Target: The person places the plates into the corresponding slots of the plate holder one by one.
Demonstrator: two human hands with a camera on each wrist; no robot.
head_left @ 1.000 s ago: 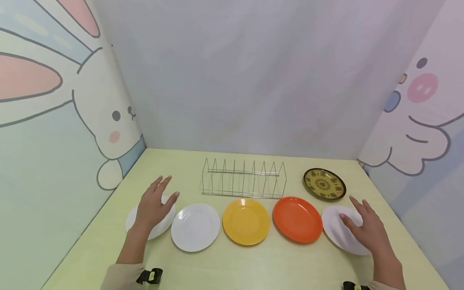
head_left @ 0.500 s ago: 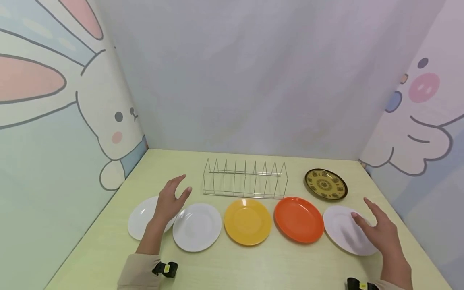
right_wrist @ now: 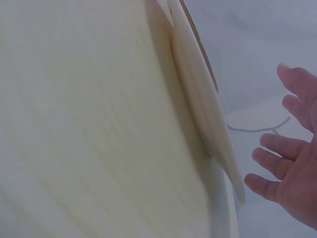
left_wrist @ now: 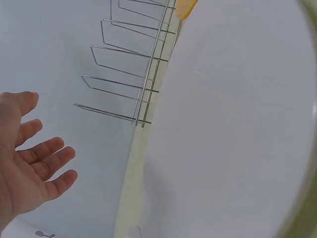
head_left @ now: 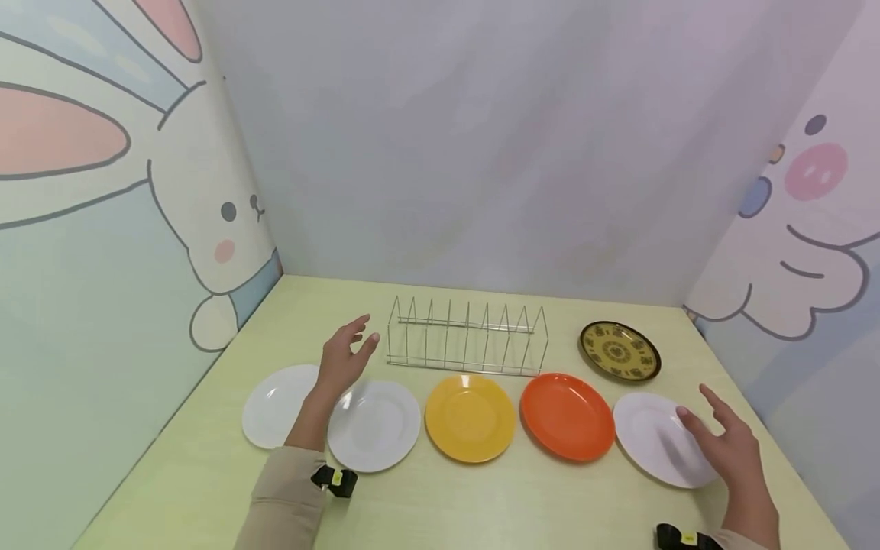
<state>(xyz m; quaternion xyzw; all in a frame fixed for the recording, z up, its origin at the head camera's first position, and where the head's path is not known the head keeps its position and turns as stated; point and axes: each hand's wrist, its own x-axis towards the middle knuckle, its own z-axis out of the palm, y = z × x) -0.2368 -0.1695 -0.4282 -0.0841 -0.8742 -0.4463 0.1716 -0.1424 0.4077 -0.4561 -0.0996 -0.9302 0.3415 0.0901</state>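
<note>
My left hand [head_left: 341, 362] hovers, fingers relaxed and holding nothing, over the gap between the far-left white plate [head_left: 276, 406] and a second white plate [head_left: 374, 428]. In the left wrist view a white plate [left_wrist: 233, 119] fills the right side, the hand's spread fingers apart from it. On the right, my other hand [head_left: 734, 451] is held above the right edge of a pale pinkish-white plate [head_left: 656, 437], thumb and fingers loosely spread. The right wrist view shows that plate [right_wrist: 198, 89] nearly edge-on, beside the bare fingers.
A wire plate rack [head_left: 467, 340] stands at the back middle. Yellow [head_left: 470, 418] and orange [head_left: 567, 417] plates lie in front of it. A dark-rimmed patterned plate [head_left: 619, 351] lies at the back right. Cartoon-printed walls border the table [head_left: 481, 504] left and right.
My left hand has moved right and slightly forward, off the far-left plate toward the second white plate. My right hand has shifted a little to the right. The plates stay in place.
</note>
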